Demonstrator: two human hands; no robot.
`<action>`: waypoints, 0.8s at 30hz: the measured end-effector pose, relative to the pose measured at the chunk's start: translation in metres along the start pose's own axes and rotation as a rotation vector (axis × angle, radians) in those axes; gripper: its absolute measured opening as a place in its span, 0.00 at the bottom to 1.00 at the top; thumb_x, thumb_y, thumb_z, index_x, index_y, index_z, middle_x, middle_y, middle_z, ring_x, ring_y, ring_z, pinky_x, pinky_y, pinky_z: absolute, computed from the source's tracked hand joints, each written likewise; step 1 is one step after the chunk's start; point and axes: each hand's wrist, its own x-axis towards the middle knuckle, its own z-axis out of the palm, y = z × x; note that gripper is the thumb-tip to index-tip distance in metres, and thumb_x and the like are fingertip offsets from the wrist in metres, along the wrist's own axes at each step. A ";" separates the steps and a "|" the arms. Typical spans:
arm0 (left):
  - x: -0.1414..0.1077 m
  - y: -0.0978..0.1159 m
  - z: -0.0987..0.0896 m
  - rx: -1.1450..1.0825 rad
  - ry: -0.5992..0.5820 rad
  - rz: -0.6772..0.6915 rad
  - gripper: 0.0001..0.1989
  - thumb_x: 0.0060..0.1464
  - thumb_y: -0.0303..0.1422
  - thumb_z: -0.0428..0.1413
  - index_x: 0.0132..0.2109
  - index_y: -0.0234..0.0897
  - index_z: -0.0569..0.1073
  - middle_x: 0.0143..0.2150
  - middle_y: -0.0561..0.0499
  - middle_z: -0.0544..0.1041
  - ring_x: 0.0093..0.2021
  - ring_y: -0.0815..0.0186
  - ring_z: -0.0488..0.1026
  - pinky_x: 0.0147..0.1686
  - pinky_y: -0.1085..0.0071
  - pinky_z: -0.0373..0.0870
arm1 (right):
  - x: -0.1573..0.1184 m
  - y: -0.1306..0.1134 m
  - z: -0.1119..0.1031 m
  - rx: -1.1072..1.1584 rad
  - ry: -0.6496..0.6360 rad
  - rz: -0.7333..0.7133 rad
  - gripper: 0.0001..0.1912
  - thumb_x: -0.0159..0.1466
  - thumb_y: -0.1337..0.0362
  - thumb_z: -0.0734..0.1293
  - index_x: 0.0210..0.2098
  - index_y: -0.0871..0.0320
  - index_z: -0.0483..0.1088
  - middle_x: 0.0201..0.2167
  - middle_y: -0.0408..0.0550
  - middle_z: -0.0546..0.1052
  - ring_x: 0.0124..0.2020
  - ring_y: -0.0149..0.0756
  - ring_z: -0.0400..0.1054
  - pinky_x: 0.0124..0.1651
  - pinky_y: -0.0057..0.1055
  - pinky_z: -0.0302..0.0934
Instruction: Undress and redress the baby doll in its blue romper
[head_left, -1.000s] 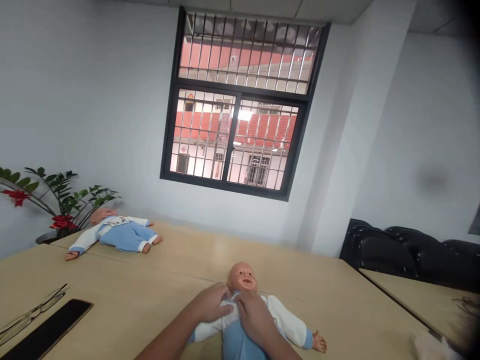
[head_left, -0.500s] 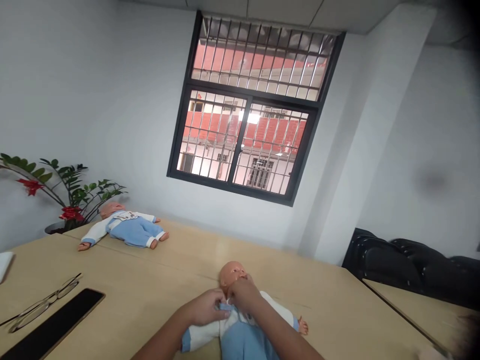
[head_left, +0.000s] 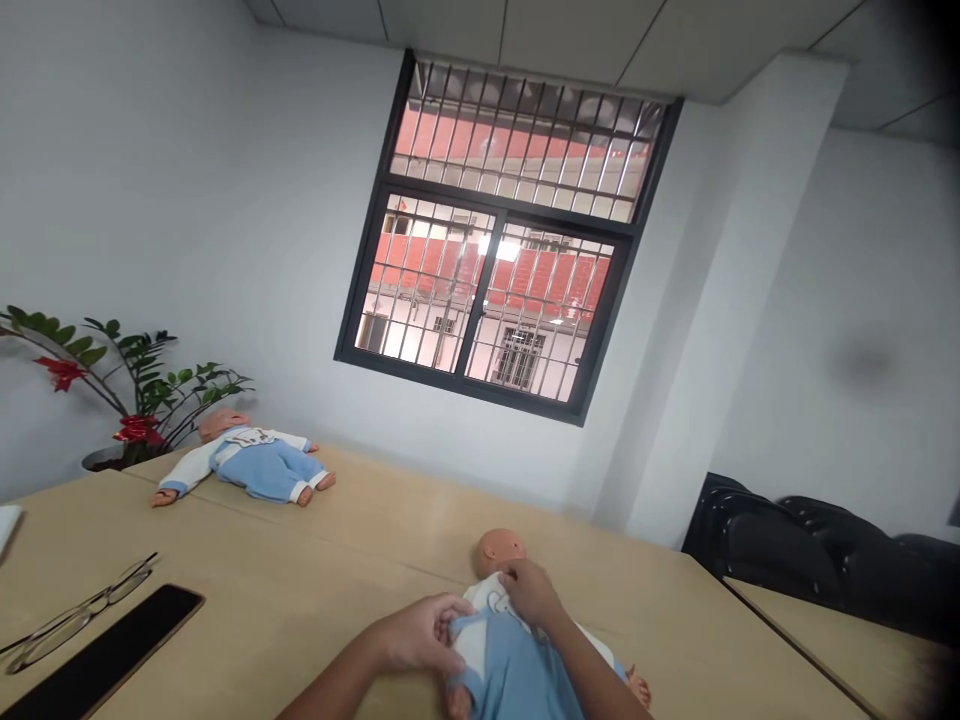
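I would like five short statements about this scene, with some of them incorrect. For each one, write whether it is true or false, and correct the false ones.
1. The left hand and the right hand both touch the nearer doll. True.
2. The farther doll stands upright. False: the farther doll lies on the table.
3. The eyeglasses lie beside a dark, flat device. True.
4. The black chairs are at the picture's left edge. False: the black chairs are at the right side.
5. The plant has red ribbons on it. True.
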 end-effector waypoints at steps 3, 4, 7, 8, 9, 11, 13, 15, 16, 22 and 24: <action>-0.002 0.005 0.006 0.257 0.037 0.024 0.51 0.28 0.50 0.76 0.63 0.45 0.72 0.58 0.46 0.70 0.56 0.54 0.69 0.59 0.59 0.65 | 0.005 0.015 0.005 0.052 0.027 0.042 0.15 0.69 0.64 0.61 0.32 0.56 0.78 0.34 0.48 0.82 0.39 0.39 0.75 0.41 0.31 0.58; -0.003 0.007 0.007 0.330 0.045 0.042 0.53 0.26 0.50 0.77 0.62 0.46 0.73 0.60 0.45 0.69 0.59 0.51 0.67 0.62 0.57 0.63 | 0.007 0.018 0.007 0.065 0.038 0.057 0.15 0.69 0.64 0.61 0.32 0.56 0.78 0.34 0.48 0.82 0.39 0.40 0.75 0.42 0.32 0.59; -0.006 0.013 0.010 0.434 0.056 0.098 0.55 0.24 0.49 0.77 0.63 0.45 0.72 0.61 0.43 0.69 0.61 0.48 0.66 0.65 0.55 0.61 | 0.008 0.025 0.013 0.100 0.063 0.093 0.16 0.70 0.62 0.59 0.34 0.55 0.79 0.35 0.48 0.82 0.42 0.42 0.75 0.45 0.34 0.60; -0.006 0.015 0.012 0.448 0.072 0.105 0.54 0.25 0.49 0.77 0.63 0.44 0.72 0.60 0.43 0.71 0.60 0.49 0.67 0.63 0.56 0.63 | 0.008 0.026 0.014 0.111 0.068 0.098 0.16 0.70 0.62 0.59 0.35 0.55 0.79 0.36 0.48 0.82 0.43 0.43 0.75 0.46 0.35 0.60; -0.006 0.017 0.014 0.457 0.093 0.102 0.51 0.29 0.48 0.76 0.63 0.43 0.72 0.59 0.43 0.72 0.58 0.51 0.68 0.61 0.58 0.65 | 0.007 0.027 0.016 0.122 0.073 0.103 0.16 0.69 0.62 0.59 0.36 0.55 0.79 0.37 0.48 0.83 0.44 0.43 0.75 0.47 0.35 0.61; -0.006 0.019 0.018 0.478 0.137 0.071 0.41 0.38 0.44 0.73 0.60 0.41 0.72 0.53 0.46 0.77 0.51 0.57 0.72 0.54 0.64 0.68 | 0.004 0.028 0.020 0.139 0.090 0.116 0.17 0.70 0.61 0.59 0.39 0.55 0.80 0.40 0.50 0.83 0.46 0.44 0.75 0.49 0.36 0.61; -0.006 0.018 0.022 0.509 0.168 0.035 0.31 0.46 0.40 0.69 0.57 0.41 0.73 0.45 0.51 0.79 0.43 0.62 0.72 0.47 0.69 0.68 | -0.002 0.026 0.025 0.147 0.119 0.136 0.18 0.70 0.60 0.58 0.42 0.55 0.80 0.43 0.52 0.83 0.49 0.45 0.74 0.52 0.37 0.61; -0.005 0.014 0.024 0.534 0.187 -0.004 0.23 0.51 0.36 0.64 0.54 0.41 0.72 0.39 0.55 0.79 0.37 0.66 0.72 0.40 0.72 0.67 | -0.007 0.023 0.030 0.147 0.150 0.152 0.20 0.71 0.59 0.57 0.44 0.56 0.80 0.47 0.53 0.82 0.52 0.46 0.73 0.55 0.38 0.60; -0.004 0.012 0.025 0.548 0.198 -0.019 0.20 0.53 0.35 0.61 0.53 0.41 0.72 0.38 0.55 0.79 0.36 0.67 0.72 0.38 0.73 0.66 | -0.009 0.021 0.032 0.149 0.169 0.152 0.20 0.71 0.59 0.56 0.45 0.56 0.80 0.48 0.54 0.82 0.53 0.47 0.73 0.56 0.39 0.60; 0.004 0.000 0.022 0.822 0.282 -0.068 0.12 0.57 0.33 0.56 0.49 0.44 0.72 0.46 0.51 0.80 0.43 0.60 0.76 0.43 0.69 0.66 | -0.014 0.037 0.036 0.317 0.346 0.068 0.21 0.69 0.61 0.55 0.43 0.59 0.79 0.48 0.59 0.80 0.53 0.47 0.71 0.59 0.38 0.61; 0.006 -0.001 0.021 0.897 0.254 -0.102 0.12 0.56 0.31 0.56 0.47 0.44 0.72 0.48 0.49 0.80 0.48 0.56 0.76 0.46 0.67 0.67 | -0.019 0.061 0.036 0.322 0.367 0.096 0.20 0.68 0.61 0.55 0.42 0.61 0.78 0.47 0.61 0.79 0.53 0.48 0.72 0.59 0.37 0.61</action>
